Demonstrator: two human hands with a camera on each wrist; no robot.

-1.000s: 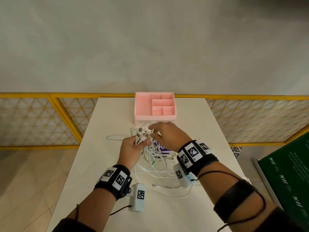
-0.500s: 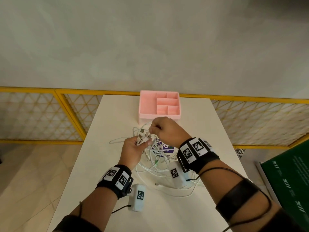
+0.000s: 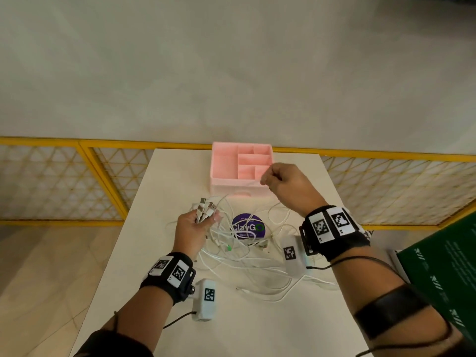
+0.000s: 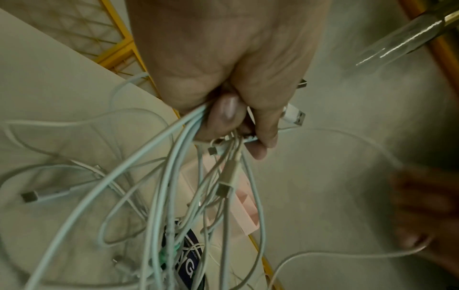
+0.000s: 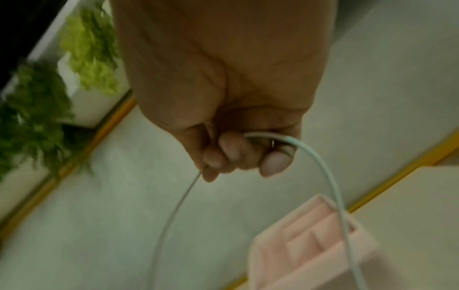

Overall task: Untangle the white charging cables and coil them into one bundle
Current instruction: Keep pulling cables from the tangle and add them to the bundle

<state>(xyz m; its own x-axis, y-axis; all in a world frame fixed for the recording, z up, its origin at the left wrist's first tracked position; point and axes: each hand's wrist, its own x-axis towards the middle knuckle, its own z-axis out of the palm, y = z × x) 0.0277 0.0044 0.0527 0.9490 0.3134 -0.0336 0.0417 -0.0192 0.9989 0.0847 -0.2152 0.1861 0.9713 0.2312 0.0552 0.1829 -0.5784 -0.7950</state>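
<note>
A tangle of white charging cables (image 3: 247,261) sprawls over the middle of the white table (image 3: 159,181). My left hand (image 3: 195,222) grips a bunch of cable ends, their USB plugs (image 3: 206,206) sticking up past my fingers; the left wrist view shows the cables (image 4: 174,186) hanging from my fist (image 4: 236,117). My right hand (image 3: 280,179) is raised over the pink box and pinches one thin white cable (image 5: 320,168), which runs in a loop back toward the left hand.
A pink divided organizer box (image 3: 221,163) stands at the table's far edge. A round purple sticker (image 3: 247,226) lies under the cables. A yellow lattice fence (image 3: 64,176) runs behind the table. A dark green board (image 3: 438,269) is at the right.
My right hand has lifted away from the left hand, up and to the right, drawing one cable out of the bunch. The left hand keeps its grip.
</note>
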